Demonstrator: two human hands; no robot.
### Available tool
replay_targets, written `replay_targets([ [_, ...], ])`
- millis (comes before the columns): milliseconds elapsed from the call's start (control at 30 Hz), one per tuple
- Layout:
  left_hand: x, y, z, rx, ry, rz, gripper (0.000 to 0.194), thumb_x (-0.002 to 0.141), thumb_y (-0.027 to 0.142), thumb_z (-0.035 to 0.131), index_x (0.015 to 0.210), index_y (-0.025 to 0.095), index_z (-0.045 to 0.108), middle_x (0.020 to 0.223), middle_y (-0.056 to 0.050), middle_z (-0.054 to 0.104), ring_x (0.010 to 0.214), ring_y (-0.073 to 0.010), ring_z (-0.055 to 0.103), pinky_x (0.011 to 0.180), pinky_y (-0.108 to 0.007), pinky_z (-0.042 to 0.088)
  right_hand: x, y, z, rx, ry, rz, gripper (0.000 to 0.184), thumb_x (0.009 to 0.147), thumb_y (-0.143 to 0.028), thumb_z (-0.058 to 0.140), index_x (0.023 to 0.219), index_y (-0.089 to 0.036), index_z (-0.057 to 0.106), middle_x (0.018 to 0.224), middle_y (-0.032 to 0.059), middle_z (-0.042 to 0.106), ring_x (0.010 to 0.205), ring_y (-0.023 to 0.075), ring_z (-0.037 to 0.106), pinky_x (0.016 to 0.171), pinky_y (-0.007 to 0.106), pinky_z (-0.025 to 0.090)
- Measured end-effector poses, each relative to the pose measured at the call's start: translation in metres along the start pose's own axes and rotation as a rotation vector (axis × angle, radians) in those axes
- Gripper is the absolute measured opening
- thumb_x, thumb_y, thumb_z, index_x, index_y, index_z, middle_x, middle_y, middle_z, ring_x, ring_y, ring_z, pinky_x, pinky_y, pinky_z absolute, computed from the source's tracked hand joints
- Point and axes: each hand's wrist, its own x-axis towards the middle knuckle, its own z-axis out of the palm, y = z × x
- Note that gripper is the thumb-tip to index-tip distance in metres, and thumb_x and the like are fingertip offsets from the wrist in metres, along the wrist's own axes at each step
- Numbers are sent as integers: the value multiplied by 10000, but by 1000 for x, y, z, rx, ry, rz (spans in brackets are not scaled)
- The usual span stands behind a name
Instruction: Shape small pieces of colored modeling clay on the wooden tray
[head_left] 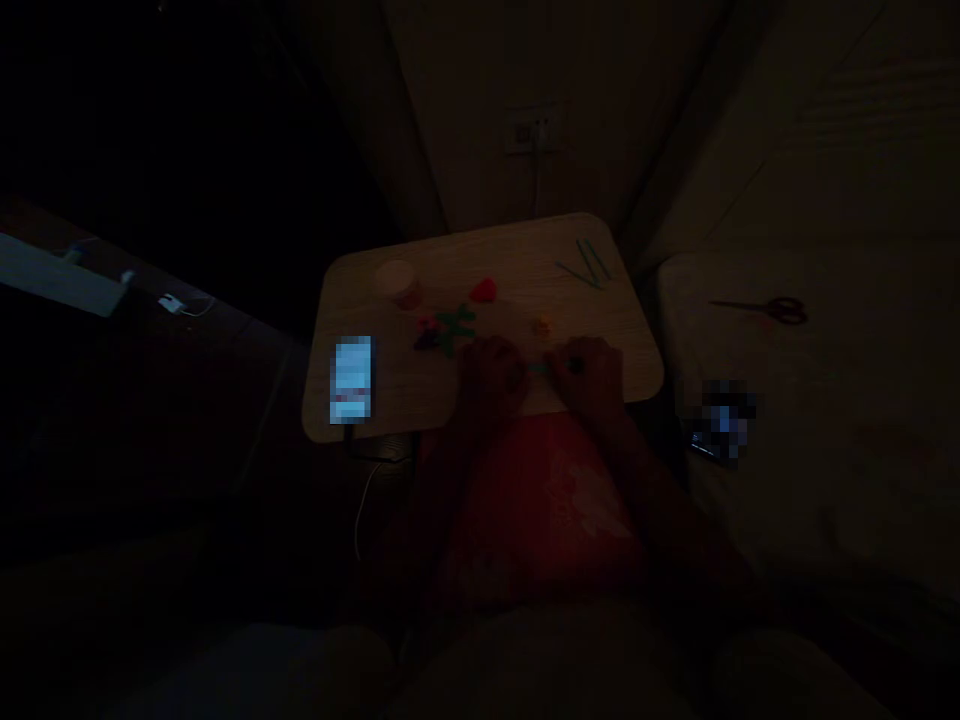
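While darkness blurs left hand [493, 372] and right hand [592, 370], curled fingers [554, 362] mostly hidden, green strip [538, 367] between them, grip unclear

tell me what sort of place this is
Probably a room in a home, very dim, perhaps a bedroom: there is a small wood-look table, a wall socket beyond it, and to the right a pale surface, possibly a bed, with scissors lying on it.
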Motion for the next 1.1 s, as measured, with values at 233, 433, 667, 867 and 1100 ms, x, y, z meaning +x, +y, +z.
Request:
replay_targets([
  [233, 0, 2, 0, 40, -17, 7, 236, 908, 358, 713, 1118, 254, 733, 1250, -88, 687, 1227, -326, 567, 1110, -522, 365, 2, 5, 2, 43, 59, 29, 300, 937, -425, 617, 728, -225, 698, 829, 86, 740, 873, 269, 647, 847, 403, 445],
  [433, 3, -3, 6, 0, -20, 10, 159, 963, 357, 670, 1039, 265, 774, 1164, -61, 734, 1184, -294, 588, 1117, -508, 372, 2, 5, 1, 89, 68, 21, 320, 937, -424, 596, 693, -231, 669, 802, 77, 726, 829, 249, 632, 827, 395, 446],
  [667, 4, -4, 7, -87, -18, -23, 136, 957, 294, 686, 1057, 243, 763, 1088, -35, 795, 1140, -262, 626, 1127, -474, 385, 4, 5, 0, 100, 56, 31, 322, 940, -409, 579, 686, -232, 669, 803, 76, 741, 823, 247, 640, 825, 389, 451],
  [867, 4, -3, 6, -59, -18, -31, 127, 934, 297, 715, 1044, 260, 767, 1166, -43, 770, 1189, -289, 612, 1130, -509, 379, 2, 1, -1, -10, 37, 18, 307, 943, -429, 611, 746, -220, 718, 856, 102, 757, 892, 283, 647, 830, 408, 427],
  [1100, 3, -2, 5, -25, -12, -30, 129, 906, 310, 742, 1028, 270, 761, 1242, -55, 718, 1226, -308, 587, 1109, -517, 389, 1, -5, 0, -80, -25, 27, 301, 949, -427, 631, 765, -214, 740, 901, 111, 772, 947, 302, 634, 860, 424, 401],
])
